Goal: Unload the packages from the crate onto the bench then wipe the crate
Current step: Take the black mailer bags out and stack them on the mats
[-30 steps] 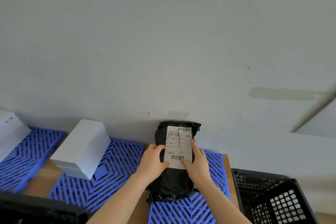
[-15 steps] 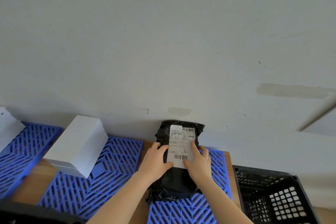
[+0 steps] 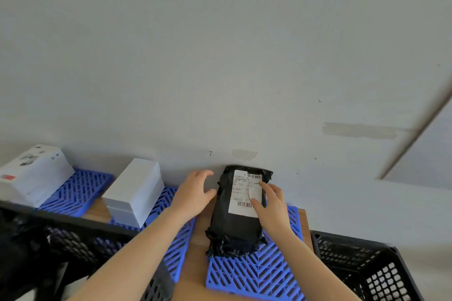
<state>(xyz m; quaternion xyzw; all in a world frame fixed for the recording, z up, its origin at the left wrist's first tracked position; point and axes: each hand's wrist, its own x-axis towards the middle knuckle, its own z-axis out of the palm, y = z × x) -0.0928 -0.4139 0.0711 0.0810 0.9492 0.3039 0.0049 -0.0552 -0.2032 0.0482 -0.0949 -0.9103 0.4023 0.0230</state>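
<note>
Package: crumpled black plastic mailer bag (image 3: 234,227), white barcode label (image 3: 241,194), on blue lattice mat (image 3: 256,273).
Left hand (image 3: 195,194): spread, empty, beside it.
Right hand (image 3: 272,210): fingers flat on label.

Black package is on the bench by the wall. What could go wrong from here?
The right hand rests fingers on the label of the black package, which looks split down its middle; dragging off could tear it further. The package's crumpled near end lies on the slotted blue mat and might snag if slid.
</note>
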